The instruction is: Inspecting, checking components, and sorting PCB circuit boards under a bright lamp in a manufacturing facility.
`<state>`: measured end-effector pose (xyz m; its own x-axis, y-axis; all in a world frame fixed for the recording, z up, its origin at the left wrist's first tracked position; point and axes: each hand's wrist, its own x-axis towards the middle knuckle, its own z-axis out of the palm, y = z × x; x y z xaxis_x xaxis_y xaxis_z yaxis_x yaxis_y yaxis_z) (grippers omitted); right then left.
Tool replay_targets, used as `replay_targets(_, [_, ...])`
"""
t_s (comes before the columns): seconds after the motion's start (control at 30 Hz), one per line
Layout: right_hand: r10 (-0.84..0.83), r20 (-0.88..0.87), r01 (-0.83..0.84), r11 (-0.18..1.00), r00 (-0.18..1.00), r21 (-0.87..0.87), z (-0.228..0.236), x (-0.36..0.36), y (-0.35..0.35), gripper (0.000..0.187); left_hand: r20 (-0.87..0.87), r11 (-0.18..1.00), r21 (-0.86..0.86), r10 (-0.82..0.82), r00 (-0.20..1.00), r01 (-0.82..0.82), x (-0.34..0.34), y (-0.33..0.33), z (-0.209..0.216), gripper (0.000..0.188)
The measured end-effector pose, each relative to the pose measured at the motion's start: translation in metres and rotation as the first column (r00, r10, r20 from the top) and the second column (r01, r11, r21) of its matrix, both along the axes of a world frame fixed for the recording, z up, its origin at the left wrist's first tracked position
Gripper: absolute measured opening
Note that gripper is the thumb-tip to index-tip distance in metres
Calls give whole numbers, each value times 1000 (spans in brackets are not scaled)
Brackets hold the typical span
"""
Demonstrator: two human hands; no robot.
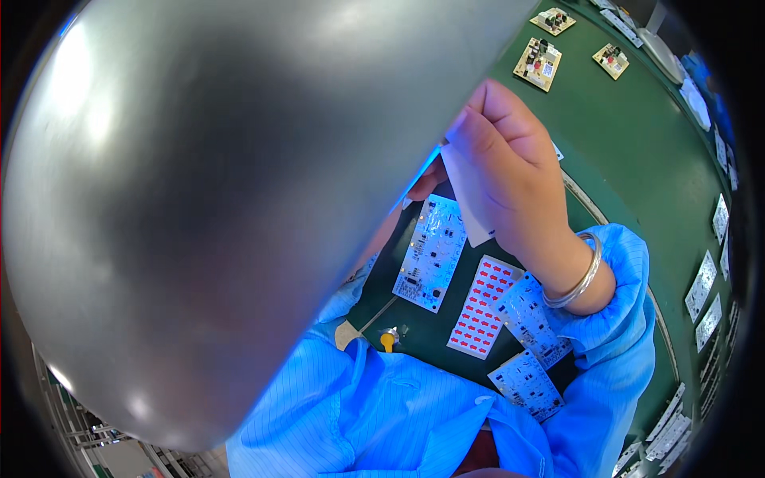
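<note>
My right hand (522,171) is closed in a pinch, thumb against fingers, on a white paper sheet (468,195) that hangs down below the fingertips. Only a few fingertips of my left hand (425,183) show past the edge of a large grey metal lamp shade (207,199); whatever they hold is hidden. Just below the hands, a white circuit board (432,253) lies on the green table. Beside it is a sticker sheet (480,309) with rows of red arrows. Two more white boards, one upper (530,315) and one lower (527,386), lie near my right forearm.
The lamp shade blocks most of the left side. Several tan boards with tall components (539,64) stand at the far right of the green table (629,143). More white boards (701,285) line the right edge. A yellow-tipped knob (388,341) sits near my body.
</note>
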<state>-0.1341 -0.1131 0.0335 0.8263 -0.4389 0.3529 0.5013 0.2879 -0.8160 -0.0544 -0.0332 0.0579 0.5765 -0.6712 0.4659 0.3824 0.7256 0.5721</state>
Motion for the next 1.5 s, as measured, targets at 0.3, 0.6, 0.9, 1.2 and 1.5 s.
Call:
replay_targets(0.3, [55,-36,-55,998,998,-8,3,-4,-1,16,23,989,-58,-137,990,138,7,3,-4,53])
replay_targets(0.6, [43,-8,-43,998,999,-39,2,-5,1,15,167,998,-5,-55,984,57,17,4,-6,52])
replay_targets(0.9, [-44,38,43,999,998,11,-3,-1,8,12,138,978,-144,-132,982,152,-2,-4,-7,52])
replay_targets(1.2, [-54,73,53,999,996,9,1,-6,9,10,-43,995,-72,-70,997,67,-4,0,-2,52])
replay_targets(1.5, [-1,62,7,996,998,-93,2,-9,7,16,141,997,-46,-50,989,57,3,2,-6,56])
